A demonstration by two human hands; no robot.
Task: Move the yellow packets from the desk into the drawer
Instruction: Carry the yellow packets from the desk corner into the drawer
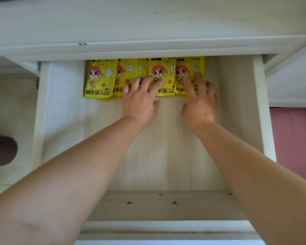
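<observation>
White laminate desk (148, 23) is seen across the 12 o'clock edge. Below it a pale wood drawer (166, 156) is pulled out & fills the centre: front wall at 6 o'clock, side walls at 9 and 3. Pink floor covering (293, 138) is seen outside the drawer at 3 o'clock.

Both bare forearms are reached in from 6 o'clock. The left hand (140, 101) is laid palm down, fingers straight and spread, fingertips pressed on the yellow packets (99, 78); nothing is gripped. The right hand (200, 103), at 3 o'clock of the left & apart from it, is somewhat blurred. Its fingers are likewise stretched flat on the row's right end, curled round nothing.

The packets lie in the drawer at its 12 o'clock end, tops partly under the desk edge. Several are overlapped side by side, faces up, w/ a red-haired cartoon figure, flowers & "HAND WARMER" printed. The leftmost is touched by neither hand.

A dark rounded object (2, 151) is seen at 9 o'clock outside the drawer; what it is can't be told. Two small screws (129, 202) are set in the front wall's inner face.
</observation>
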